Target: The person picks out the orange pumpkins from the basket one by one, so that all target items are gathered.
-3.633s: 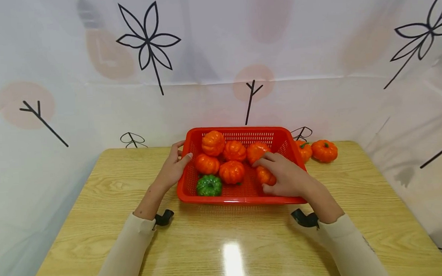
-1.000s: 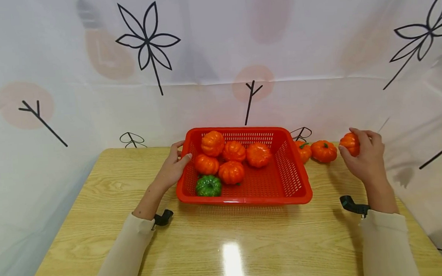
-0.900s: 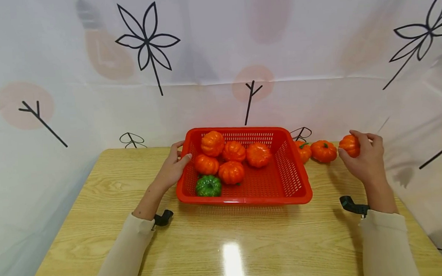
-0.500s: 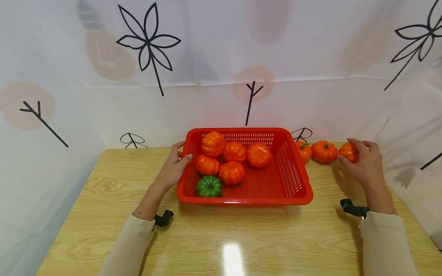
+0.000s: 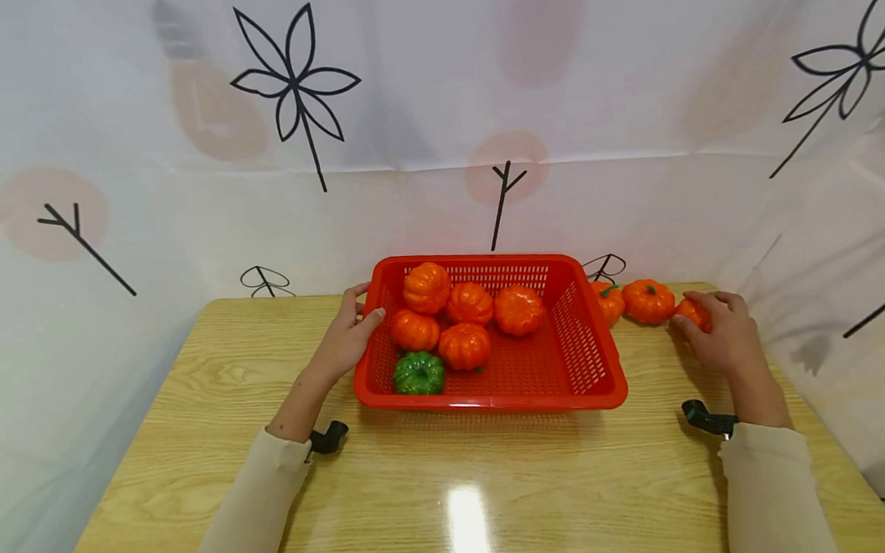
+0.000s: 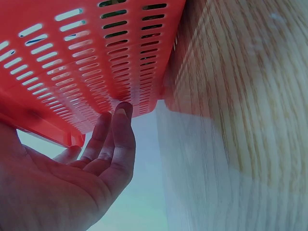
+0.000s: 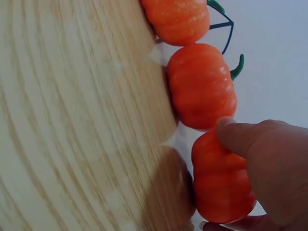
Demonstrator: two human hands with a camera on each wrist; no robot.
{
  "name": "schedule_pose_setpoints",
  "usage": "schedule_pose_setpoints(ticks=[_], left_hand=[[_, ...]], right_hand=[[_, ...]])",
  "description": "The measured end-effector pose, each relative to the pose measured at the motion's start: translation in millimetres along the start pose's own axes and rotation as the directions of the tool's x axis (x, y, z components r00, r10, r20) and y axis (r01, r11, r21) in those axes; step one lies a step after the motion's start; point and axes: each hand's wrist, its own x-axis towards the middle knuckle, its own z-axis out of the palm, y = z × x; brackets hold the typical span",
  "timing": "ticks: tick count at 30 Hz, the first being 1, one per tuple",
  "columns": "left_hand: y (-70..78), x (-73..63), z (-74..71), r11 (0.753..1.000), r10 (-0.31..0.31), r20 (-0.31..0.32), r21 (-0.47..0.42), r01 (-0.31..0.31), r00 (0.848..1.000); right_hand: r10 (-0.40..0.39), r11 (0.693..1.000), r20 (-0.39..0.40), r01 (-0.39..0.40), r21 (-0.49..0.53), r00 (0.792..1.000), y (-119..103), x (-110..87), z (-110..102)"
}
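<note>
At the left end of the red plastic basket (image 5: pixel 490 401), my left hand (image 5: pixel 344 338) grips the rim, thumb over the edge. In the left wrist view its fingers (image 6: pixel 122 144) bend up against the slotted outer wall. Inside the basket are several orange pumpkins (image 5: pixel 464 345) and one green pumpkin (image 5: pixel 418 373). My right hand (image 5: pixel 727 332) holds a small orange pumpkin (image 7: pixel 221 180) at the table's back right, thumb on one side and fingers partly hidden behind it. It sits beside another orange pumpkin (image 5: pixel 648 302) with a green stem; the two look to be touching.
A further orange pumpkin (image 5: pixel 609 303) stands between that row and the basket's right end, partly hidden by the rim. The wooden table (image 5: pixel 559 487) meets a patterned cloth backdrop (image 5: pixel 439 210) behind. A black wrist camera (image 5: pixel 705 418) is strapped to each wrist.
My right hand has carried an orange pumpkin from the basket's right side to the table's back right, then lowered it beside the row. My left hand has stayed on the basket.
</note>
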Motion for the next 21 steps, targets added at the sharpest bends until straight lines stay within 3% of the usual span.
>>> schedule_pose_setpoints(ticks=[8,15,21], left_hand=[[-0.6,-0.7,-0.6,1.0,-0.004,0.016,-0.016,0.004,1.0],[0.5,-2.5,-1.5,1.0,0.002,0.022,-0.018,-0.002,1.0],[0.8,-2.8,-1.9,1.0,0.004,0.024,-0.022,-0.004,1.0]], right_hand=[[-0.023,1.0,-0.015,0.023,0.021,1.0,7,0.8,5],[-0.129,0.99,-0.123,0.134,0.04,0.984,12,0.6,13],[-0.111,0.991,-0.129,0.119,0.06,0.986,16,0.2,19]])
